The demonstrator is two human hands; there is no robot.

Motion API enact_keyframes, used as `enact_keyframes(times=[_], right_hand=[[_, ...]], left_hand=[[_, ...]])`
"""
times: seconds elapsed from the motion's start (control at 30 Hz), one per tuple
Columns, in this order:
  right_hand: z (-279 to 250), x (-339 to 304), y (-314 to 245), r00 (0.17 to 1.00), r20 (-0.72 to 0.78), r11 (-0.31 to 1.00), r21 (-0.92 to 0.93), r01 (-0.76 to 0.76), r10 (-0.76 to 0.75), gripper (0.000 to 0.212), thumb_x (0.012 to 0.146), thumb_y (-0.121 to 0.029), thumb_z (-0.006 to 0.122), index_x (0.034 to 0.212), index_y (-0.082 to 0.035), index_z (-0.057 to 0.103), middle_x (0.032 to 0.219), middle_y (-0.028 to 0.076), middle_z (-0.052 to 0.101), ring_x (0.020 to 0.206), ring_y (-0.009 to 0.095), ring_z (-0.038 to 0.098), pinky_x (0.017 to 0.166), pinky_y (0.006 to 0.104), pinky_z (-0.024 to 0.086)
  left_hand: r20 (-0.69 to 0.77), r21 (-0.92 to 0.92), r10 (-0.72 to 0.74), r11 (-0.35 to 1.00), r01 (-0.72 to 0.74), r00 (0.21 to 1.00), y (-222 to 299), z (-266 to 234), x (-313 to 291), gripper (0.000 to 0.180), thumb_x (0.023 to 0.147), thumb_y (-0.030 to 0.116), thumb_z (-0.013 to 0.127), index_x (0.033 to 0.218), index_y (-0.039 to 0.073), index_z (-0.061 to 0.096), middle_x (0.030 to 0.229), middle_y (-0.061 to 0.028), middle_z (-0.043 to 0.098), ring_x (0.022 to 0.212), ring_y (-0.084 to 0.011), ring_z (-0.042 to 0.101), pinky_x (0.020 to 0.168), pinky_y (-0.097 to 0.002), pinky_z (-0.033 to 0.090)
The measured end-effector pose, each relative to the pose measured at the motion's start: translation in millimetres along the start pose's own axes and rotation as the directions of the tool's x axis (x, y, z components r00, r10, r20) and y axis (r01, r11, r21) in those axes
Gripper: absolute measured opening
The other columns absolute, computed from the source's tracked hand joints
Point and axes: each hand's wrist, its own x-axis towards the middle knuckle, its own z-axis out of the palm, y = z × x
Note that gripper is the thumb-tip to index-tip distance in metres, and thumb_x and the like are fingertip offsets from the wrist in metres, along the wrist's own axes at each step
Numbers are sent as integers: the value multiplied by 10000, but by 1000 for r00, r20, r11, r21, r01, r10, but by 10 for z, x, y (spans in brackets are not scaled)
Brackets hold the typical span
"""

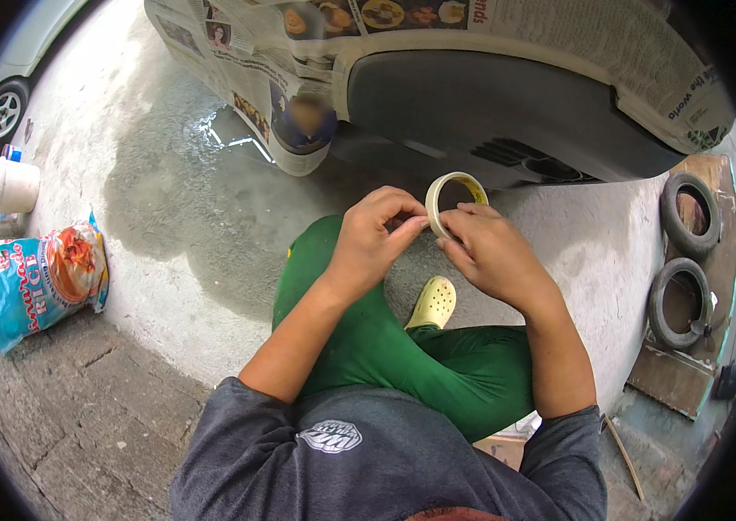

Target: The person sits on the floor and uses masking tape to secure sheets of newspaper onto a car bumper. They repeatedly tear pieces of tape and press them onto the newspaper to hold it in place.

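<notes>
Cream masking tape (pixel 434 198) forms a roll standing on edge between my hands. My right hand (pixel 491 252) grips it from the right, its fingers reaching into the ring and the thumb below. On the other side, my left hand (pixel 374 233) is closed in a pinch, thumb and forefinger meeting at the roll's outer edge; a loose end is too small to make out. Just beyond stands a dark grey vehicle panel (pixel 481 104), bordered by newspaper sheets (pixel 550 35) that cover the bodywork around it. A strip of tape runs along part of that border.
Wet concrete (pixel 168 191) spreads under the vehicle. To the left are a blue rice sack (pixel 46 278), a white bucket (pixel 16 187) and another car's wheel (pixel 3 111). Two small tyres (pixel 673 208) lie on a wooden board (pixel 672 382) at right. A stick (pixel 624 456) lies at lower right.
</notes>
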Motion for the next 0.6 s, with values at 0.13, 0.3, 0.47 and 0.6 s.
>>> enact_keyframes(times=[0.13,0.3,0.47,0.6], right_hand=[[22,-16,-3,998,42,999,-19,-37,38,155,921,-90,690,1047,-10,646,915,247,692,1025,458,673,1060,550,497],[64,-10,3,999,-50,1000,6,-13,13,131,908,-81,687,990,-1,622,824,236,677,903,447,684,1070,544,499],[-23,-24,-44,1000,5,995,-94,27,-27,79,881,-60,639,939,-6,633,737,198,653,800,420,675,1106,527,492],[-87,3,-99,996,30,990,-107,88,-85,55,859,-67,621,856,-14,633,719,193,641,774,410,672,1126,516,485]], left_hand=[[22,-75,-89,993,91,996,-103,58,-35,121,910,52,772,1004,-12,728,1022,-75,690,871,-158,683,718,-284,566],[-10,-175,-152,973,148,988,-106,132,-50,113,921,44,760,1001,-26,722,1028,-72,676,878,-146,685,754,-275,591],[67,-110,-167,979,174,984,-45,81,-59,118,926,44,750,1017,-24,716,1020,-63,663,949,-130,676,817,-270,574],[133,-83,-170,980,182,976,-12,10,-56,86,919,48,708,970,-19,689,958,-59,636,868,-117,628,754,-259,531]])
